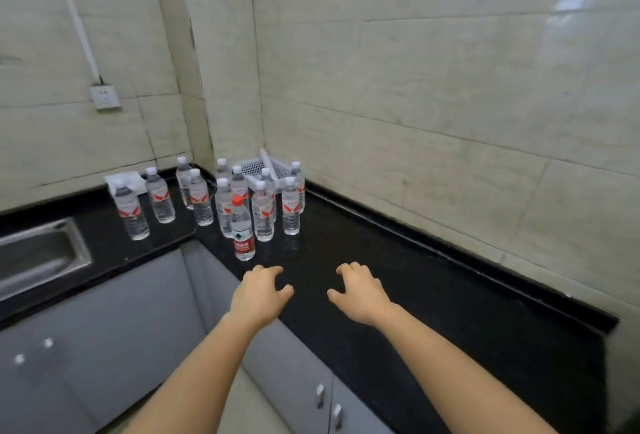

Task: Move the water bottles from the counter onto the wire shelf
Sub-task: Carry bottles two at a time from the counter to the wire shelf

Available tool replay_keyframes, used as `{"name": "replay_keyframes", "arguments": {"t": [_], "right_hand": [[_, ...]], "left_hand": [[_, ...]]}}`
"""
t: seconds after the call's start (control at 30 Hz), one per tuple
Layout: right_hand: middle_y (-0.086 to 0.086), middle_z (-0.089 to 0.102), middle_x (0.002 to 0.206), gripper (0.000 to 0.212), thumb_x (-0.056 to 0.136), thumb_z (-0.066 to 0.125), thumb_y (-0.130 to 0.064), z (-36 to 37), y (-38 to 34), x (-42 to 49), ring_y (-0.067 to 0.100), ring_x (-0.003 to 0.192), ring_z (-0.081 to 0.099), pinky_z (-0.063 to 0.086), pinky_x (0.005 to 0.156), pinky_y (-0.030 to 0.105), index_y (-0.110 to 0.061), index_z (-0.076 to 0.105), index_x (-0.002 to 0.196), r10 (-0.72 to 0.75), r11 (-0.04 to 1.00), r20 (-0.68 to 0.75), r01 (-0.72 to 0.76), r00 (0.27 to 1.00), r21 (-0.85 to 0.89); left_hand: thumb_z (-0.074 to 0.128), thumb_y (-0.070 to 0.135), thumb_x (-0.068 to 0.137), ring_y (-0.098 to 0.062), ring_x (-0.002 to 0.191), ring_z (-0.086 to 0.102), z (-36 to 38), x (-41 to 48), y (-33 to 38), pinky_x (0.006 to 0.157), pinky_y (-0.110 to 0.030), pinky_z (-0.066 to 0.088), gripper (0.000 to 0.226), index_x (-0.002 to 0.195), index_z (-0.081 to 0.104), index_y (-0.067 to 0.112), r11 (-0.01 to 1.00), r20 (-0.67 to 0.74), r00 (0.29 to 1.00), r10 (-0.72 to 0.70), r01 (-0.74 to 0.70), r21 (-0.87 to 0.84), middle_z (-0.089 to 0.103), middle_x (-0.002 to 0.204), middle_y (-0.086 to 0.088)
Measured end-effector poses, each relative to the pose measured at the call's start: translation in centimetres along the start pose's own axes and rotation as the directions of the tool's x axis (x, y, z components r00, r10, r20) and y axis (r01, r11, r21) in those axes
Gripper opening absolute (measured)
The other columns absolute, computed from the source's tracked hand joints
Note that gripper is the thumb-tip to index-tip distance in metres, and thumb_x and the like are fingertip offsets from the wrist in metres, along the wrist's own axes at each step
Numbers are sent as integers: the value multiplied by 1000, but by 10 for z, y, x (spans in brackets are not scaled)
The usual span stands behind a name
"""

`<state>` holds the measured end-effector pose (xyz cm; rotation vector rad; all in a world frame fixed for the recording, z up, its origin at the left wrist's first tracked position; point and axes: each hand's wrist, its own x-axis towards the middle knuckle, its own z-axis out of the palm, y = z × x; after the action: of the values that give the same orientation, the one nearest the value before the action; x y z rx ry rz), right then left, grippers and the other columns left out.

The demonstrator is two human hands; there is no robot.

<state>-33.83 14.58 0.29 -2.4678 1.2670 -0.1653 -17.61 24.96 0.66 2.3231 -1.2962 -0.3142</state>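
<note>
- The left hand and right hand hover palm-down over the black counter, fingers loosely curled, both empty.
- The water bottles stand upright, clustered in the counter's inner corner; a red-capped bottle stands nearest, just beyond the left hand.
- Bare counter runs along the right wall.
- A white basket is partly hidden behind the cluster.
- The sink is cut off at the left edge.

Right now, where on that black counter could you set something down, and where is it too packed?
Free: the long counter stretch along the right wall, beyond the right hand. Crowded: the corner, where water bottles cluster before the white basket. Narrow gaps separate the bottles standing towards the sink.
</note>
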Motion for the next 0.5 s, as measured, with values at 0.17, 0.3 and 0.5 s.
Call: {"name": "replay_keyframes", "arguments": {"t": [0.17,0.3,0.5], "right_hand": [[5,45,137,54,93,53,-39,22,-42,64,25,127,41,38,103,44,-15,40,139,-38,999,56,40,998,-34],[6,45,137,55,92,54,-39,34,-66,130,25,127,41,38,102,45,-15,40,140,-61,997,61,64,996,-53],[7,47,136,57,89,56,-40,50,-90,247,26,126,43,40,100,47,-15,41,138,-85,995,70,88,994,-41]], "left_hand": [[54,35,87,-25,121,51,-9,48,-55,95,-36,45,54,138,48,19,995,-18,996,-84,83,-49,52,133,-10],[56,32,86,-27,109,57,-16,101,-84,85,-33,46,44,128,57,20,995,-60,995,-82,78,-63,57,121,-10],[55,37,86,-26,109,56,-23,202,-119,85,-39,50,39,124,59,27,992,-101,990,-99,91,-85,57,115,-7]]}}
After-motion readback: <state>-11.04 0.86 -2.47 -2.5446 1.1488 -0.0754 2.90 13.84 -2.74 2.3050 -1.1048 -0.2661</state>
